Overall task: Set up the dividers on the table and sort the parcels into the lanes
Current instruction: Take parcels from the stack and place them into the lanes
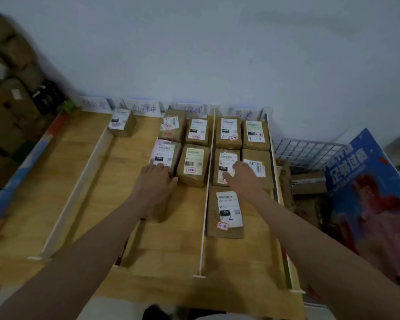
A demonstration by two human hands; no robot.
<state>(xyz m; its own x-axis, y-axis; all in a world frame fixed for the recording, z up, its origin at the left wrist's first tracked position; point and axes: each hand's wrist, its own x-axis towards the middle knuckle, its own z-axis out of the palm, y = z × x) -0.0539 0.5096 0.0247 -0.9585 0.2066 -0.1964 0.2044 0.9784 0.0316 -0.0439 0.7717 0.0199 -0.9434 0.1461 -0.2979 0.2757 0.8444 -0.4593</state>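
White dividers (79,192) (207,181) split the wooden table (56,181) into lanes, with paper signs (146,108) along the wall. My left hand (156,179) lies palm-down on a brown parcel (159,214) in the third lane. Its fingertips reach the near edge of a pink-labelled parcel (163,151). My right hand (243,179) rests with straight fingers on the parcel marked 070 (225,158) in the rightmost lane. Another labelled parcel (226,211) lies just in front of it. One lone parcel (121,122) sits at the back of the second lane.
Several more parcels fill the back of the two right lanes. A blue strip (21,169) edges the table on the left, with stacked cardboard boxes (9,93) beyond it. To the right are a wire rack (305,151) and a blue printed carton (367,181).
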